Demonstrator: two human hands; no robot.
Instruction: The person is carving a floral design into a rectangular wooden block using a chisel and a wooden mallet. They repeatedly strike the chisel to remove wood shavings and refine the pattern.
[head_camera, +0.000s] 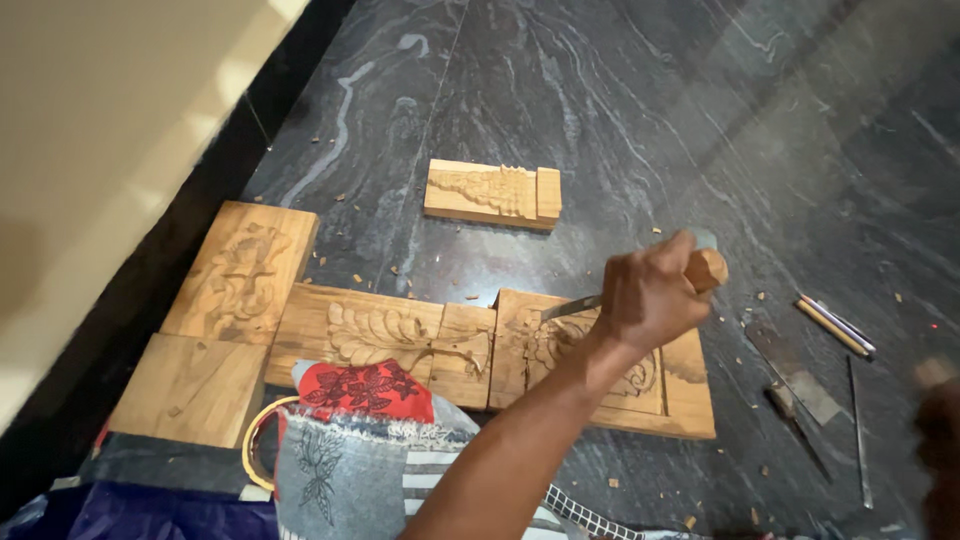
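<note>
Nearest to me, the folded cloth (365, 440) lies at the front edge of the carved panels, probably as padding. My left hand (650, 300) is clenched around the chisel (640, 290), wooden handle up at the thumb side, blade slanting down-left onto the carved wooden panel (600, 370), so the edge can bite into the relief. My right hand (940, 440) is only a blur at the frame edge; I cannot tell its grip. Spare tools (820, 360) lie on the dark stone floor (620, 120), within reach. Further away sits a small carved block (492, 192).
</note>
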